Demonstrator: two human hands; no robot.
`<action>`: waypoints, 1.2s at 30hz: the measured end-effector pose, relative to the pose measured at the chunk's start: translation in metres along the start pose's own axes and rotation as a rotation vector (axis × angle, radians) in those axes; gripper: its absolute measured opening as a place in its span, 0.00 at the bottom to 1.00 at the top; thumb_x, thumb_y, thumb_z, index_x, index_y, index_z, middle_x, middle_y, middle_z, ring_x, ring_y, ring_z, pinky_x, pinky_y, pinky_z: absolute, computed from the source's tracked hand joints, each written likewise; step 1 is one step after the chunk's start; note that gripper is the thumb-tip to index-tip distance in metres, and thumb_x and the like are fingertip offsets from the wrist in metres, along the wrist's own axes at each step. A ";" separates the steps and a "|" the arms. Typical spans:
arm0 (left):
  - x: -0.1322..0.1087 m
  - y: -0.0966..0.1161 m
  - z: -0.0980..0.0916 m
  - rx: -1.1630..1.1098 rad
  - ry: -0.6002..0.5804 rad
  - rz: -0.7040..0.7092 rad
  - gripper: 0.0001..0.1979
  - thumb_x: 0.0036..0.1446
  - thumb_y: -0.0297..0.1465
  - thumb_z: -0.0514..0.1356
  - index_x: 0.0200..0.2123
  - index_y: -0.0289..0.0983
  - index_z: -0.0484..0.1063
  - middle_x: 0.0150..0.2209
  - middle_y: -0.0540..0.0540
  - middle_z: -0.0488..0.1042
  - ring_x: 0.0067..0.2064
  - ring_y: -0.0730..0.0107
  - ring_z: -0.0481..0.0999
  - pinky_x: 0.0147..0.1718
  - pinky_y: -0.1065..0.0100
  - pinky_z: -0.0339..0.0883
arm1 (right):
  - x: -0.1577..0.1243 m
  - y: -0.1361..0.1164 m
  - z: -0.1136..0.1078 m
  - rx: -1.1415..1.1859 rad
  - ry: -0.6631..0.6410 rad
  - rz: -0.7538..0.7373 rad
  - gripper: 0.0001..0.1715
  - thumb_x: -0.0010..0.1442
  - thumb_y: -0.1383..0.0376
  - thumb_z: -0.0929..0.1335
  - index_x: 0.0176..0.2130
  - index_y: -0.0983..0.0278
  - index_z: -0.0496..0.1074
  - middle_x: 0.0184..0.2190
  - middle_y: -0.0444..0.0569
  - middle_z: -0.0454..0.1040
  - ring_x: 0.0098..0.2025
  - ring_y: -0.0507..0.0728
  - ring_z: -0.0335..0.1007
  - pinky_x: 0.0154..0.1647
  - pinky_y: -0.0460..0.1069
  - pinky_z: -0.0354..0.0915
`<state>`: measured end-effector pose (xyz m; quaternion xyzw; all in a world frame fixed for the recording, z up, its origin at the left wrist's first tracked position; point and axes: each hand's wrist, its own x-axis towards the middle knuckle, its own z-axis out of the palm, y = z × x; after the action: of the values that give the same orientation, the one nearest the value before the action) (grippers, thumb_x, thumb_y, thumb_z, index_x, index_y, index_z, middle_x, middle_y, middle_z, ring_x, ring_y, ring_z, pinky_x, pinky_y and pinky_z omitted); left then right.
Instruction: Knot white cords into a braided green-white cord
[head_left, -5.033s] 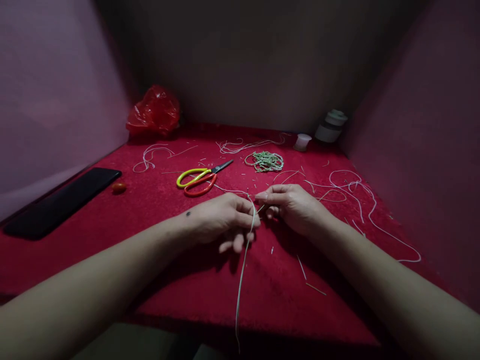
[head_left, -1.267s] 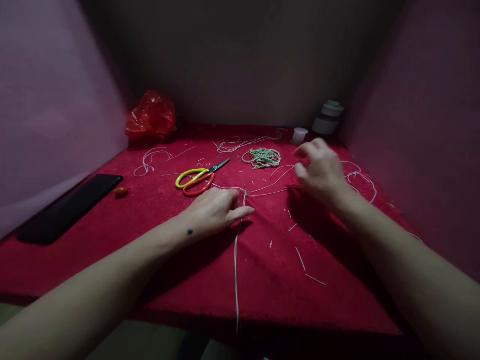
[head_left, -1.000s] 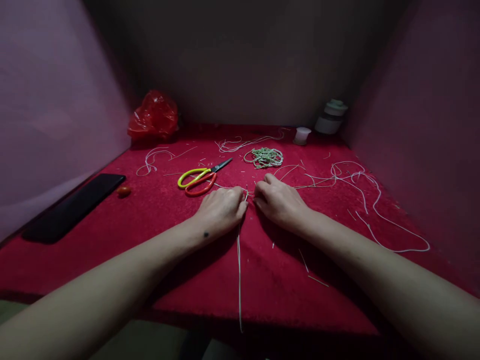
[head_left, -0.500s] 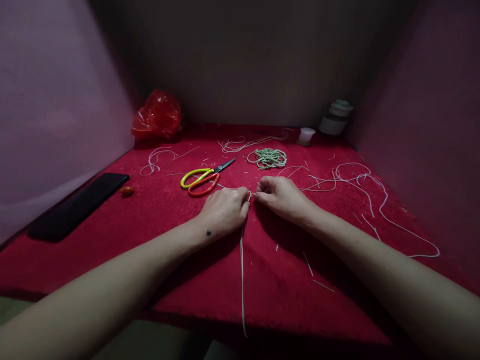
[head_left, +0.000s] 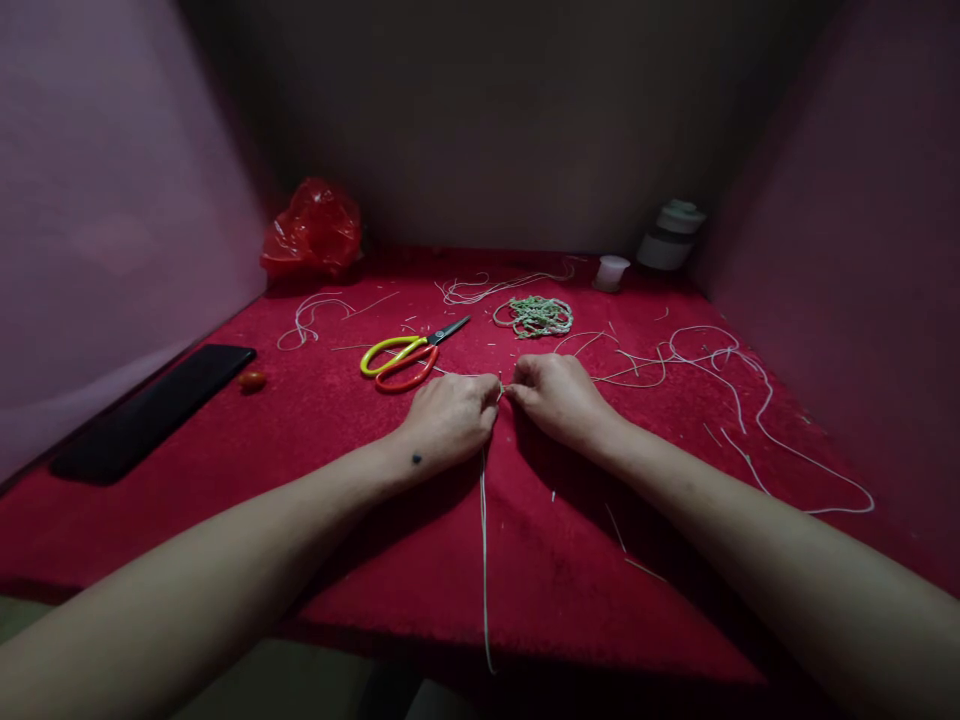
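Note:
Thin pale cord (head_left: 484, 560) hangs down from beneath my left hand (head_left: 454, 415) and runs past the front of the red-covered table (head_left: 360, 560). My left hand is closed, with its thumb and forefinger pinching the cord. Close to its right, my right hand (head_left: 559, 395) is closed too, its thumb and forefinger pinched at the same small knotted part of the cord between the hands. The fingertips hide most of that knot. Just behind my left hand lie scissors (head_left: 409, 362) with one yellow and one red handle loop. Braided green-and-white cord (head_left: 536, 316) lies in a heap beyond my hands.
A black phone (head_left: 154, 410) and a small orange-red oval object (head_left: 252, 381) lie at left. A red plastic bag (head_left: 315, 232) stands back left; a white spool (head_left: 611, 272) and a lidded container (head_left: 671, 236) back right. Loose white cords (head_left: 765, 400) spread at right. Walls border the table.
My right hand has shifted slightly and its fingers have drawn closer together at the knotted cord. My left hand keeps its hold, nearly still. The view has moved very slightly.

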<state>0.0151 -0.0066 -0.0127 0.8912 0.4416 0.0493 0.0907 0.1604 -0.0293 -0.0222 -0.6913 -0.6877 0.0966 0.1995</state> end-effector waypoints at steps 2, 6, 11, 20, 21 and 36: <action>0.000 0.000 0.000 0.000 0.001 -0.001 0.12 0.56 0.31 0.48 0.30 0.37 0.71 0.25 0.45 0.71 0.27 0.69 0.67 0.28 0.69 0.54 | 0.000 0.000 0.001 -0.027 0.013 0.002 0.10 0.54 0.65 0.63 0.31 0.64 0.74 0.29 0.52 0.76 0.32 0.55 0.69 0.30 0.47 0.55; 0.001 0.001 0.000 -0.010 -0.013 -0.008 0.12 0.55 0.30 0.48 0.30 0.36 0.71 0.26 0.45 0.71 0.28 0.69 0.67 0.29 0.69 0.54 | -0.001 -0.002 0.003 -0.082 0.018 0.016 0.11 0.54 0.66 0.63 0.32 0.64 0.74 0.30 0.53 0.76 0.33 0.57 0.70 0.29 0.47 0.55; 0.002 0.000 0.000 -0.041 -0.020 -0.007 0.12 0.55 0.30 0.49 0.31 0.36 0.71 0.26 0.46 0.71 0.28 0.70 0.67 0.30 0.69 0.55 | -0.002 -0.005 0.003 -0.101 0.008 0.034 0.11 0.54 0.66 0.63 0.32 0.64 0.74 0.30 0.54 0.76 0.32 0.57 0.70 0.29 0.47 0.55; 0.001 -0.001 -0.001 -0.043 -0.026 0.003 0.10 0.54 0.30 0.49 0.30 0.37 0.70 0.26 0.47 0.70 0.28 0.70 0.67 0.29 0.69 0.55 | -0.008 0.002 0.003 -0.092 0.017 -0.011 0.11 0.56 0.61 0.63 0.32 0.63 0.72 0.29 0.51 0.75 0.31 0.56 0.70 0.27 0.46 0.52; 0.001 -0.001 -0.001 -0.043 -0.025 0.005 0.10 0.54 0.30 0.49 0.30 0.37 0.70 0.26 0.47 0.71 0.28 0.70 0.67 0.29 0.69 0.55 | -0.010 0.003 0.004 -0.094 0.021 -0.016 0.11 0.57 0.61 0.62 0.33 0.63 0.71 0.29 0.51 0.75 0.31 0.55 0.70 0.26 0.46 0.51; -0.003 -0.003 0.004 -0.043 0.021 0.009 0.09 0.55 0.32 0.49 0.30 0.38 0.68 0.25 0.48 0.70 0.28 0.68 0.69 0.27 0.69 0.53 | -0.016 0.003 0.002 -0.077 0.014 -0.052 0.10 0.55 0.63 0.61 0.34 0.62 0.70 0.27 0.48 0.75 0.28 0.53 0.68 0.26 0.45 0.50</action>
<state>0.0116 -0.0076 -0.0172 0.8905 0.4373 0.0688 0.1050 0.1621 -0.0447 -0.0279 -0.6811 -0.7072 0.0599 0.1800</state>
